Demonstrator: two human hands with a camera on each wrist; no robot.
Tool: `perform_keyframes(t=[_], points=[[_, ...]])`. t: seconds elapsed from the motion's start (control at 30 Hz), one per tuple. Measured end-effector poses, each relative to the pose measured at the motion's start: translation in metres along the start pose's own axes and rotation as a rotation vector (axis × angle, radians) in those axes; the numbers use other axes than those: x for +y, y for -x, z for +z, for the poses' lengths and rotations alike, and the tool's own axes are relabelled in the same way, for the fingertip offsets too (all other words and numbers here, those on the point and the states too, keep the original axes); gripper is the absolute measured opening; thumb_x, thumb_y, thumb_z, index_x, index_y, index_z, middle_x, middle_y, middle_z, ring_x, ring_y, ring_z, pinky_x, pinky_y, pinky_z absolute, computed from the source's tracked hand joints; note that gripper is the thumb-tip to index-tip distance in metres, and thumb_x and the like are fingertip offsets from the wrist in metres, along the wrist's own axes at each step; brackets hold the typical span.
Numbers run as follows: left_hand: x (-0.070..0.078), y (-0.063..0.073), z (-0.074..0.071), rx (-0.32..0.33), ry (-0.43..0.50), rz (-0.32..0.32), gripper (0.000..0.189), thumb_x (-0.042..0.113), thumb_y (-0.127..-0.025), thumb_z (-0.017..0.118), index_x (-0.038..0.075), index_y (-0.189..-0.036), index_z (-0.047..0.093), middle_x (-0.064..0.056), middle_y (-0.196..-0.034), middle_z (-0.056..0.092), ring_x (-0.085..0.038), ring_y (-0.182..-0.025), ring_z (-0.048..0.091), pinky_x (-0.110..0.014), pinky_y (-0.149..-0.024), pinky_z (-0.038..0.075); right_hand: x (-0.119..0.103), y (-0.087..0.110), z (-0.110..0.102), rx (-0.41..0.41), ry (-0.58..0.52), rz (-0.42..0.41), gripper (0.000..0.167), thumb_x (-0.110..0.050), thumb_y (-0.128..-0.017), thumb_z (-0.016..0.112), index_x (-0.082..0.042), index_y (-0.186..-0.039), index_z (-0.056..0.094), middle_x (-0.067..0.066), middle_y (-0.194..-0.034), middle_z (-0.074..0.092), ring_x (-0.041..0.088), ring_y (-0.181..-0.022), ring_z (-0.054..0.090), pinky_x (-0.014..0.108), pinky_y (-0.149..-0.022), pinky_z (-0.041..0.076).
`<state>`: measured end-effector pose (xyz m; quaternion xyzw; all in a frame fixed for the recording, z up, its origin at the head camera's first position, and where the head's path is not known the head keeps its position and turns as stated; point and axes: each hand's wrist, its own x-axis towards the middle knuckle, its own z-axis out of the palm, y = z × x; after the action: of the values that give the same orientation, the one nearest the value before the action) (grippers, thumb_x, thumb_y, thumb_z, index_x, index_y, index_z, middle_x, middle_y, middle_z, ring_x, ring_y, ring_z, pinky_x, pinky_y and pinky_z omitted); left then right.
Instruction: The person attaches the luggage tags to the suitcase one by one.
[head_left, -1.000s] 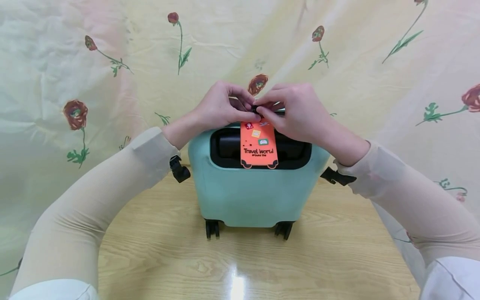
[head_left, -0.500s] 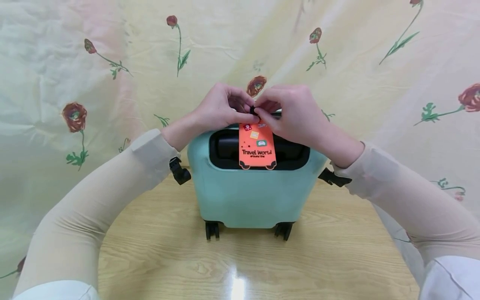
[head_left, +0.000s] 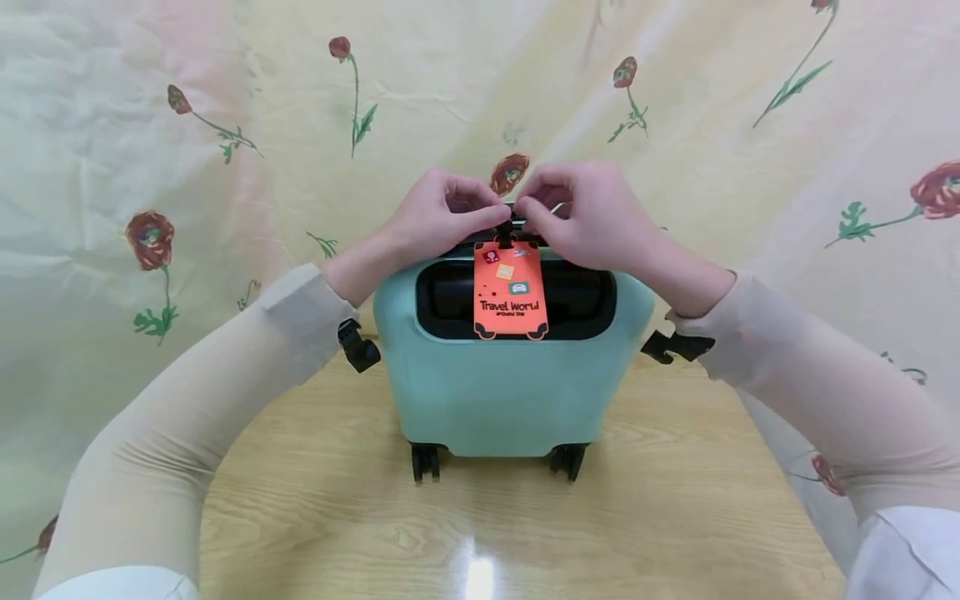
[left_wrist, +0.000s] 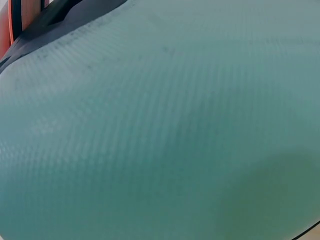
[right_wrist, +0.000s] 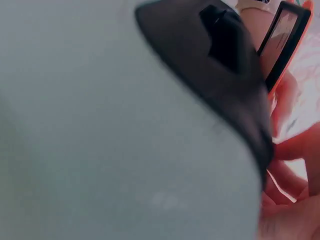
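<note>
An orange luggage tag printed "Travel World" hangs by its black strap over the handle recess of a mint-green suitcase. My left hand pinches the strap near its top between thumb and fingers. Just to the right, my right hand has its thumb and fingertips pinched at the strap's upper end. Part of the strap is hidden behind the fingertips. In the right wrist view the back of the tag shows a black-framed window, with fingers below it. Suitcase shell fills most of the left wrist view.
The suitcase stands upright on black wheels on a wood-grain surface. Behind it hangs a pale cloth printed with red flowers. Black buckled straps hang from both wrists.
Both hands have risen slightly off the tag's top, and the right fingertips have drawn a little to the right. The black strap above the tag now shows.
</note>
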<state>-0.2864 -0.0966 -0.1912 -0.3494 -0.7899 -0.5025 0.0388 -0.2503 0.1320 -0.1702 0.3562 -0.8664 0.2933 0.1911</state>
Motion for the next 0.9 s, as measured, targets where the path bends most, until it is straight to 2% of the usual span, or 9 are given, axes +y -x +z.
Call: perform_keyframes(t=[0.07, 0.13, 0.23, 0.33, 0.47, 0.67, 0.9], points=[[-0.001, 0.0, 0.0, 0.005, 0.016, -0.005, 0.017, 0.017, -0.099, 0.075, 0.003, -0.108, 0.081, -0.007, -0.099, 0.081, -0.017, -0.085, 0.075, -0.027, -0.088, 0.059, 0.004, -0.005, -0.002, -0.057, -0.115, 0.147, 0.017, -0.015, -0.106, 0.063, -0.004, -0.107, 0.075, 0.013, -0.099, 0.079, 0.012, -0.08, 0.075, 0.016, -0.078, 0.058], [-0.003, 0.001, 0.0, 0.0, 0.03, -0.003, 0.015, 0.015, -0.097, 0.077, 0.003, -0.107, 0.081, -0.006, -0.098, 0.08, -0.017, -0.085, 0.076, -0.027, -0.089, 0.06, 0.009, -0.011, -0.003, -0.132, -0.207, 0.267, 0.021, -0.018, -0.109, 0.059, -0.004, -0.115, 0.073, 0.015, -0.108, 0.076, 0.013, -0.085, 0.072, 0.016, -0.082, 0.056], [-0.004, 0.001, -0.001, -0.018, 0.045, 0.02, 0.014, 0.01, -0.095, 0.079, 0.002, -0.106, 0.081, -0.004, -0.097, 0.081, -0.017, -0.086, 0.077, -0.028, -0.093, 0.059, 0.017, -0.018, -0.003, -0.241, -0.289, 0.367, 0.027, -0.02, -0.111, 0.056, -0.005, -0.126, 0.072, 0.011, -0.115, 0.073, 0.017, -0.094, 0.066, 0.019, -0.086, 0.054], [-0.005, 0.002, -0.002, -0.038, 0.055, 0.054, 0.014, 0.008, -0.095, 0.078, 0.001, -0.106, 0.081, -0.004, -0.098, 0.081, -0.017, -0.088, 0.077, -0.029, -0.095, 0.058, 0.023, -0.022, -0.001, -0.302, -0.342, 0.394, 0.03, -0.021, -0.111, 0.055, -0.005, -0.129, 0.072, 0.005, -0.107, 0.072, 0.018, -0.095, 0.061, 0.021, -0.086, 0.051], [-0.005, 0.002, -0.002, -0.06, 0.061, 0.071, 0.013, 0.008, -0.095, 0.079, 0.003, -0.107, 0.081, -0.003, -0.099, 0.081, -0.019, -0.091, 0.077, -0.031, -0.096, 0.058, 0.027, -0.024, -0.002, -0.319, -0.392, 0.419, 0.029, -0.023, -0.111, 0.057, -0.004, -0.126, 0.074, -0.001, -0.092, 0.068, 0.018, -0.09, 0.059, 0.023, -0.082, 0.049], [-0.003, 0.0, -0.001, -0.09, 0.059, 0.075, 0.015, 0.008, -0.093, 0.081, 0.004, -0.107, 0.083, -0.004, -0.101, 0.082, -0.019, -0.095, 0.076, -0.035, -0.097, 0.059, 0.029, -0.024, -0.003, -0.326, -0.423, 0.444, 0.023, -0.023, -0.106, 0.066, -0.008, -0.119, 0.078, -0.004, -0.095, 0.075, 0.019, -0.095, 0.061, 0.026, -0.081, 0.049], [-0.002, -0.002, -0.002, -0.119, 0.071, 0.059, 0.012, 0.006, -0.093, 0.08, 0.004, -0.105, 0.084, -0.002, -0.1, 0.082, -0.021, -0.099, 0.075, -0.041, -0.101, 0.057, 0.025, -0.023, 0.0, -0.347, -0.374, 0.382, 0.022, -0.021, -0.109, 0.06, -0.004, -0.117, 0.071, 0.002, -0.1, 0.074, 0.022, -0.098, 0.062, 0.025, -0.083, 0.049]])
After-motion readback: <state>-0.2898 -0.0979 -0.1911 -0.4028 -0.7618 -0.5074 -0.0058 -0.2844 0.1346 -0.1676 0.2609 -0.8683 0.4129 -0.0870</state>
